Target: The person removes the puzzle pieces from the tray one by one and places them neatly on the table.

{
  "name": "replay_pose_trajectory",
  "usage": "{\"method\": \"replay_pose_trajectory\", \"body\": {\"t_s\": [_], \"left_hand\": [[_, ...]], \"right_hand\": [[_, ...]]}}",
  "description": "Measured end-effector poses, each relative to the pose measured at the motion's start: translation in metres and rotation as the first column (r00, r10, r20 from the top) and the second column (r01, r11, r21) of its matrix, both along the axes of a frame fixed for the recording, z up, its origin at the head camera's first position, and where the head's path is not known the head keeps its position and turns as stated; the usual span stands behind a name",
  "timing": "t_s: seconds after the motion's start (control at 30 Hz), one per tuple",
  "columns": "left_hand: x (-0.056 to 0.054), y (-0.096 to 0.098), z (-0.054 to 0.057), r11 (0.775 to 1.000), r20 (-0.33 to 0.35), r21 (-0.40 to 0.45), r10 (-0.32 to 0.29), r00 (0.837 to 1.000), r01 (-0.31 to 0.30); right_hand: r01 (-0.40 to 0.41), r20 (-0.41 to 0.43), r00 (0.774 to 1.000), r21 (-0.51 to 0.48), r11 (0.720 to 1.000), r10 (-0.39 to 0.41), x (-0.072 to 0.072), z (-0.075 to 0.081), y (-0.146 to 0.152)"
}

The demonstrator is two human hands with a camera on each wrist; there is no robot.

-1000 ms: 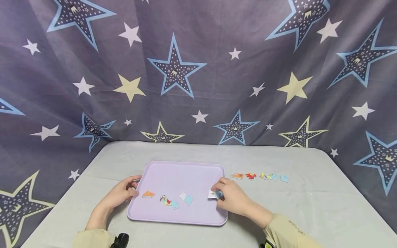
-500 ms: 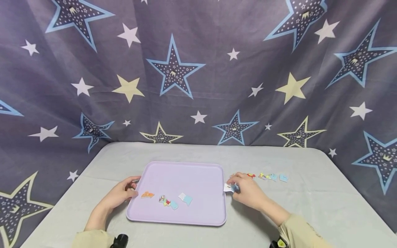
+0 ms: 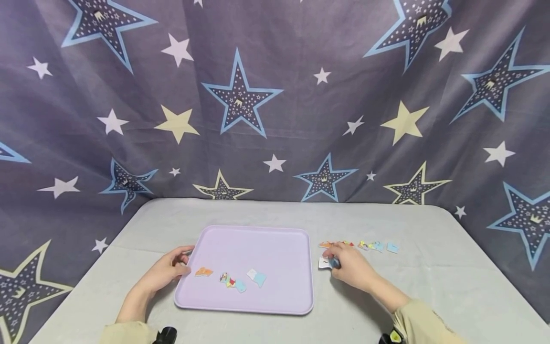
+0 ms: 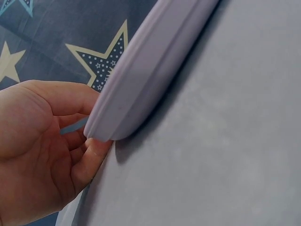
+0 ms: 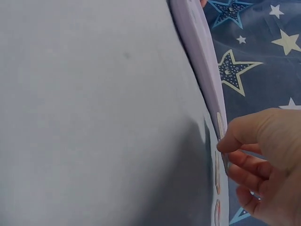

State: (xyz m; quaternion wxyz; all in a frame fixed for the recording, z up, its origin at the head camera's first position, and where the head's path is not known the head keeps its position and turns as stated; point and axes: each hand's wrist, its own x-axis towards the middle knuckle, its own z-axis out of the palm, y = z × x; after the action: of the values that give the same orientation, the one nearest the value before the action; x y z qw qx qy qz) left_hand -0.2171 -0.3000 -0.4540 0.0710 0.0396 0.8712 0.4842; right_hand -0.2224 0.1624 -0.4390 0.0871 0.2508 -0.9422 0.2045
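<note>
My right hand [image 3: 351,267] pinches a small white-and-blue puzzle piece [image 3: 324,263] between thumb and fingertips, just right of the tray and close over the table. From the right wrist view, the piece [image 5: 221,123] appears edge-on at the fingertips. My left hand [image 3: 165,270] grips the left rim of the lilac tray [image 3: 275,239]; in the left wrist view its fingers lie on both sides of the tray's edge [image 4: 127,99]. On the tray lie an orange piece [image 3: 204,272], a joined multicoloured strip [image 3: 233,282] and a white-and-blue piece [image 3: 257,277].
A row of pieces lies on the table [image 3: 429,267] beyond my right hand: an orange one [image 3: 325,244], a red one partly hidden by the fingers, a yellow-and-blue pair [image 3: 371,245] and a light-blue one [image 3: 393,247]. A star-patterned curtain [image 3: 275,119] hangs behind the table.
My right hand has carried the white-and-blue piece rightward, from over the tray's right side to over the table beside it. My left hand has stayed at the tray's left rim.
</note>
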Motion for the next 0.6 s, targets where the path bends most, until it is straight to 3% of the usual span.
{"method": "replay_pose_trajectory", "body": {"t_s": [0.23, 0.6], "left_hand": [[0.0, 0.001, -0.001, 1.0, 0.023, 0.007, 0.014, 1.0, -0.014], [-0.002, -0.001, -0.001, 1.0, -0.005, 0.012, 0.0, 1.0, 0.0]], "right_hand": [[0.012, 0.037, 0.999, 0.012, 1.0, -0.013, -0.008, 0.001, 0.0], [0.067, 0.079, 0.994, 0.037, 0.997, -0.07, -0.014, -0.001, 0.001]]}}
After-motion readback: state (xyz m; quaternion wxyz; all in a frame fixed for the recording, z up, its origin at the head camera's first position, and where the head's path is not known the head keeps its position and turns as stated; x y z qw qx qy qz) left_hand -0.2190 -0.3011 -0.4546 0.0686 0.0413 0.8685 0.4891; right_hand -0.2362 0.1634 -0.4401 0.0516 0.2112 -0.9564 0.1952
